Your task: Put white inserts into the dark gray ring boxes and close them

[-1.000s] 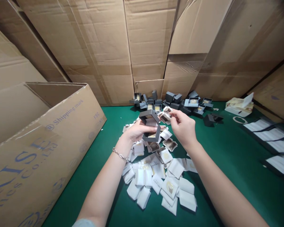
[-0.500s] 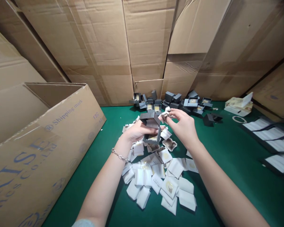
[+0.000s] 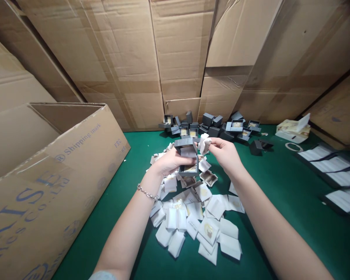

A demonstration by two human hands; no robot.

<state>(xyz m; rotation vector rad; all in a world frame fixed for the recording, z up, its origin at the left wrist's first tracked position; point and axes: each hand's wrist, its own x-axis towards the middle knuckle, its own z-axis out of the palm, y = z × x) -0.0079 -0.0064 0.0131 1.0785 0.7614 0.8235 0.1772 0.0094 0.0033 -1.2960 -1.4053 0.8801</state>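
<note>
My left hand [image 3: 170, 161] is closed on a small dark jewelry box [image 3: 182, 170] whose lid stands raised, with something pale in its base. Between the thumb and fingertips of my right hand [image 3: 224, 152] is a small white folded pouch [image 3: 204, 143], held just right of the lid. Below both hands lies a loose heap of white pouches [image 3: 209, 229], some opened out and some with a yellowish mark. A pouch with a brownish inside [image 3: 209, 177] lies under the box.
Several dark little boxes [image 3: 212, 120], some open, are heaped against the cardboard wall [image 3: 134, 58]. A large carton [image 3: 61, 175] takes up the left side. At right are a tissue pack [image 3: 293, 130], a white ring [image 3: 294, 147] and dark trays of white packets [image 3: 331, 165].
My right hand has shifted slightly left and down, and the pouch in it now shows more of its white outside. The box in my left hand has turned a little.
</note>
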